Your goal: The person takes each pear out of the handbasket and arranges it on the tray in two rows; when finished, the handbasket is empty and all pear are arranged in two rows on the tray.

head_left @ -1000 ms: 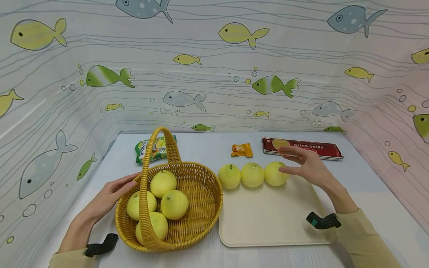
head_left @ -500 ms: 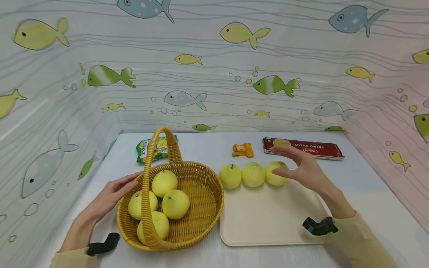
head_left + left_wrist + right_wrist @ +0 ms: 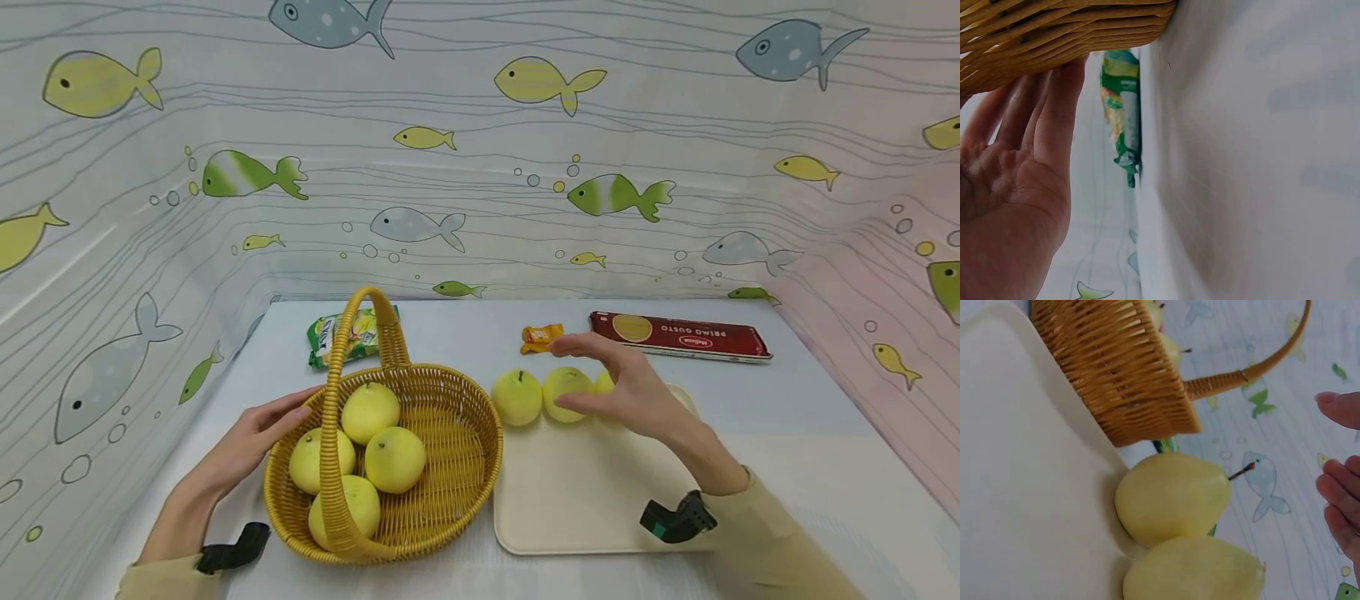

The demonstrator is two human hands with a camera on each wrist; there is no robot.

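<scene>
My left hand (image 3: 258, 433) rests against the left side of a wicker basket (image 3: 450, 467), its thumb at the rim. In the left wrist view its straight fingers reach the woven side, fingertips hidden. Several pale yellow pears (image 3: 395, 460) lie in the basket's left half. To the right, three more pears (image 3: 516, 398) stand in a row along the back of a cream tray (image 3: 600, 500). My right hand (image 3: 630, 387) hovers over the row's right end with thumb and fingers spread, holding nothing, and partly hides the rightmost pear. Stems show on the pears in the right wrist view (image 3: 1172, 497).
Behind the basket lies a green snack bag (image 3: 356, 335). A small orange packet (image 3: 538, 337) sits behind the pear row, and a long dark red biscuit package (image 3: 697, 335) at the back right. The basket's tall handle (image 3: 333, 417) arches up. Fish-patterned sheeting (image 3: 480, 192) encloses the table.
My right hand has moved left along the pear row, from the rightmost pear toward the middle one, still holding nothing. The left hand stays at the basket.
</scene>
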